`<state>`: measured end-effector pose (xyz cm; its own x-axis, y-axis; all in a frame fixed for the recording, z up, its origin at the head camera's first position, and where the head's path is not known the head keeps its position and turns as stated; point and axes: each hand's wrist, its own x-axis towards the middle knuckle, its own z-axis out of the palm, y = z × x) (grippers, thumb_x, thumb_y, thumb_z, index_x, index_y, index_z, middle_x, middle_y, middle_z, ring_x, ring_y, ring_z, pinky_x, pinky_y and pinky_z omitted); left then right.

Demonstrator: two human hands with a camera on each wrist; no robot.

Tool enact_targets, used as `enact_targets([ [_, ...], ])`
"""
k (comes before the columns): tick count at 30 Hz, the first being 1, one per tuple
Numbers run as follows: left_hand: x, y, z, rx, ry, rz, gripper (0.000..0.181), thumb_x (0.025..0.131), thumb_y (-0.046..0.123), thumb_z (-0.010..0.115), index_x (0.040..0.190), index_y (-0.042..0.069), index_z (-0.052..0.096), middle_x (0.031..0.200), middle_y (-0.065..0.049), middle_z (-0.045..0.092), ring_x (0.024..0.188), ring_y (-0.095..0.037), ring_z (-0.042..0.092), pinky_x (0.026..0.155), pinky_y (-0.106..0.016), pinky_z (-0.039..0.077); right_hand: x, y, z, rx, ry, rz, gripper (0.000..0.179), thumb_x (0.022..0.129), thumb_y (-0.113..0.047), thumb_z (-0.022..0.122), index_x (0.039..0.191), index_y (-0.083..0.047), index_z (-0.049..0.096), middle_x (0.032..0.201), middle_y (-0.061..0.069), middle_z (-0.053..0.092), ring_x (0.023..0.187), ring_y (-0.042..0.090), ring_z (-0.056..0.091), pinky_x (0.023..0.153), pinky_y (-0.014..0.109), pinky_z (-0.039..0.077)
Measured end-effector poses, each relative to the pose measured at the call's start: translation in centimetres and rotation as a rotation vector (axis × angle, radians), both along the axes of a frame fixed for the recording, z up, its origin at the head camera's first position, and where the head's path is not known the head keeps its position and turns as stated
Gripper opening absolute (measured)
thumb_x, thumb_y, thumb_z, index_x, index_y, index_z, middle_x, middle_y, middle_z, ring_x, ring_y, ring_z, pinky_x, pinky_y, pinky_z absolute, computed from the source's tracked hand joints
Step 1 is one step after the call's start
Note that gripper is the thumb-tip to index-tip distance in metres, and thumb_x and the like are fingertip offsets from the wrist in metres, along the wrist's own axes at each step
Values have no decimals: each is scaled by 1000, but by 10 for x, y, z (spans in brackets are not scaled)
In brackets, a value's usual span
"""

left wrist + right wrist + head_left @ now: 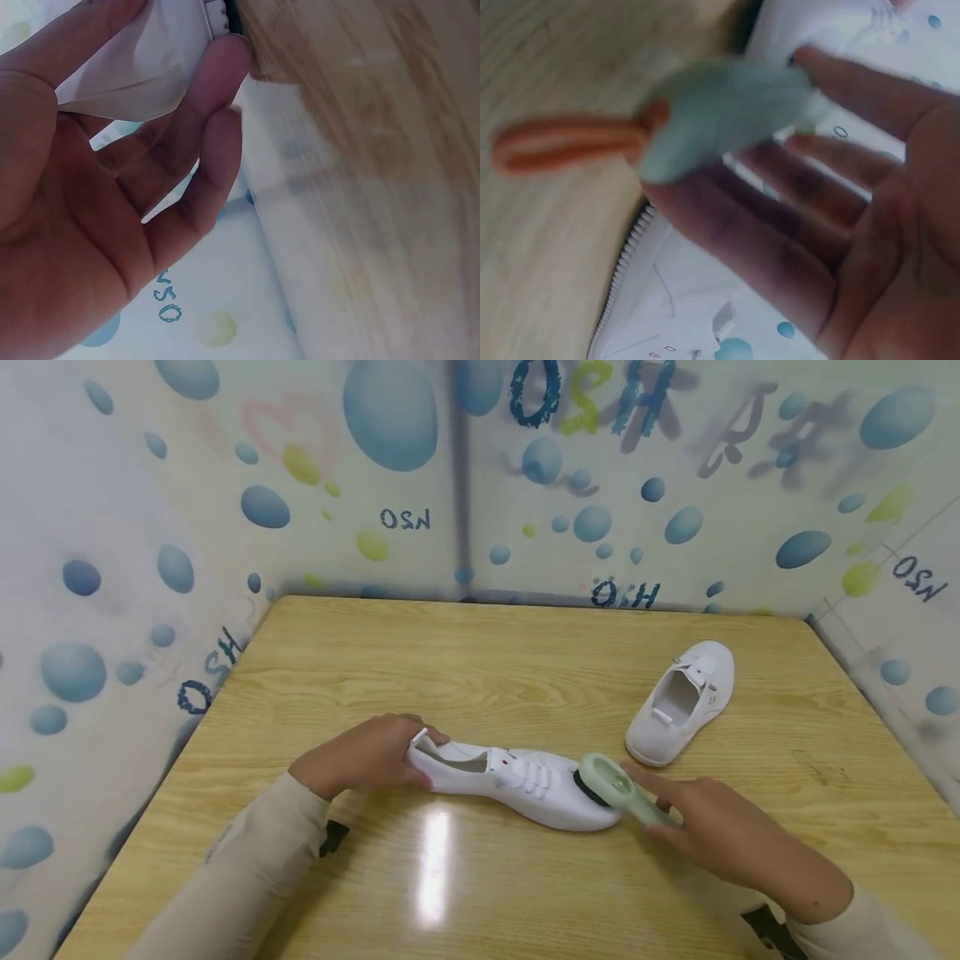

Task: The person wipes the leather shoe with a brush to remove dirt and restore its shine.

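Note:
A white lace-up shoe [525,781] lies sideways on the table, toe to the right. My left hand [378,752] grips its heel, and the left wrist view shows thumb and fingers pinching the white heel [142,67]. Over the toe sits a pale green brush [609,781], its dark bristles against the shoe's upper. My right hand [712,827] holds the brush by its handle. In the right wrist view the blurred green handle [720,120] lies across the curled fingers, an orange loop [570,142] hanging from its end.
A second white shoe [675,706] stands on the wooden table [420,668] behind the right hand, toe pointing away. Walls with blue and green bubble patterns [390,414] enclose the table at the back and sides.

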<state>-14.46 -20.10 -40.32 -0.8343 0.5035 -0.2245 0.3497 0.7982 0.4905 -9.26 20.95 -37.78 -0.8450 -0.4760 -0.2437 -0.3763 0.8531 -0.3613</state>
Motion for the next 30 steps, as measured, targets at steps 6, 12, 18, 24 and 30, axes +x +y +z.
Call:
enact_targets([
  [6, 1, 0, 0, -11, 12, -2, 54, 76, 30, 88, 125, 17, 69, 121, -6, 69, 110, -20, 63, 94, -38, 50, -1, -4, 3, -52, -122, 56, 70, 89, -28, 75, 152, -28, 43, 93, -10, 68, 60, -2, 48, 54, 22, 43],
  [12, 1, 0, 1, -21, 21, 5, 55, 74, 33, 89, 124, 18, 70, 120, -5, 69, 108, -20, 63, 92, -39, 50, -4, -18, 1, -3, 7, 38, 72, 89, -30, 76, 152, -21, 43, 95, -4, 70, 69, 1, 52, 62, 25, 45],
  [18, 0, 1, 0, -7, 7, 22, 56, 72, 35, 90, 122, 18, 69, 118, -1, 70, 104, -17, 62, 91, -39, 49, 0, -13, -1, 18, 63, 2, 70, 87, -24, 77, 149, -14, 46, 80, -7, 63, 63, 4, 48, 57, 25, 40],
  [24, 0, 1, -1, -7, -15, 31, 56, 72, 36, 90, 121, 18, 69, 119, -1, 69, 101, -14, 61, 90, -38, 49, 5, 0, 3, -49, -91, 30, 70, 89, -26, 76, 151, -23, 44, 88, -6, 68, 57, -2, 50, 50, 22, 44],
  [30, 0, 1, -1, 6, -5, 17, 55, 72, 35, 90, 119, 16, 69, 117, -1, 69, 100, -15, 61, 88, -38, 50, 5, -9, 1, -91, -46, 79, 70, 91, -29, 74, 152, -20, 43, 95, -4, 70, 58, -4, 48, 54, 22, 44],
])
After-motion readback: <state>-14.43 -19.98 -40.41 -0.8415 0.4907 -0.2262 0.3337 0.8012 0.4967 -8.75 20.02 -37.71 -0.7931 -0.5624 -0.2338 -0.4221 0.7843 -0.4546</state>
